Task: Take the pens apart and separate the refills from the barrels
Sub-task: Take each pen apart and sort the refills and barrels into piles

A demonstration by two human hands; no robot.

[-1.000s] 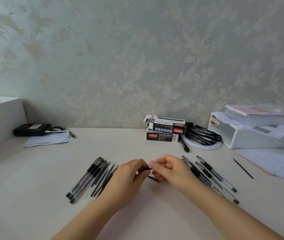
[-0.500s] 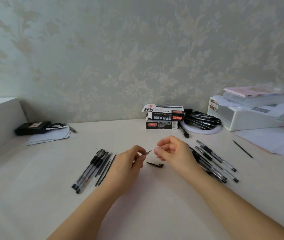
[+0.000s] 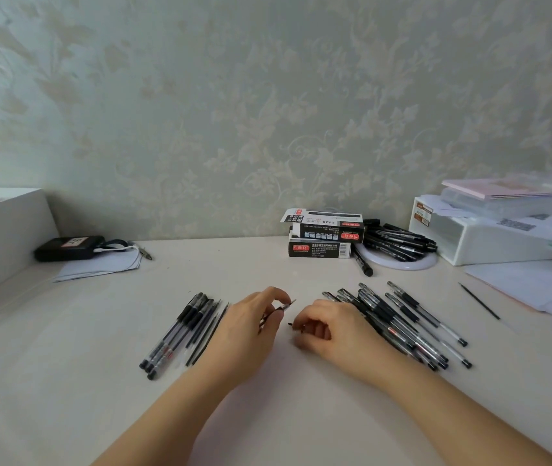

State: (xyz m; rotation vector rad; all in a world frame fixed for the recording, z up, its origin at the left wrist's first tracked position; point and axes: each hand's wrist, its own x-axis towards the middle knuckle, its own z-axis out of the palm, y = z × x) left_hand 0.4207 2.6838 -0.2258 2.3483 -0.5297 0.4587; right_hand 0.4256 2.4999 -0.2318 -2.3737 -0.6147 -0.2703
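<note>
Both hands (image 3: 251,326) (image 3: 331,331) pinch slim black pen parts (image 3: 284,307) over matte table (image 3: 66,381).

My left hand (image 3: 251,326) pinches a pen (image 3: 279,311) between thumb and fingers, its metal tip pointing up and to the right. My right hand (image 3: 330,329) is lowered to the counter (image 3: 100,381), fingers curled over a small black pen part (image 3: 293,326). Left of my left hand lie barrels (image 3: 173,334) with thin refills (image 3: 209,327) beside them. Right of my right hand lies a pile of whole pens (image 3: 412,322). Farther back stand stacked pen boxes (image 3: 321,238).
</note>
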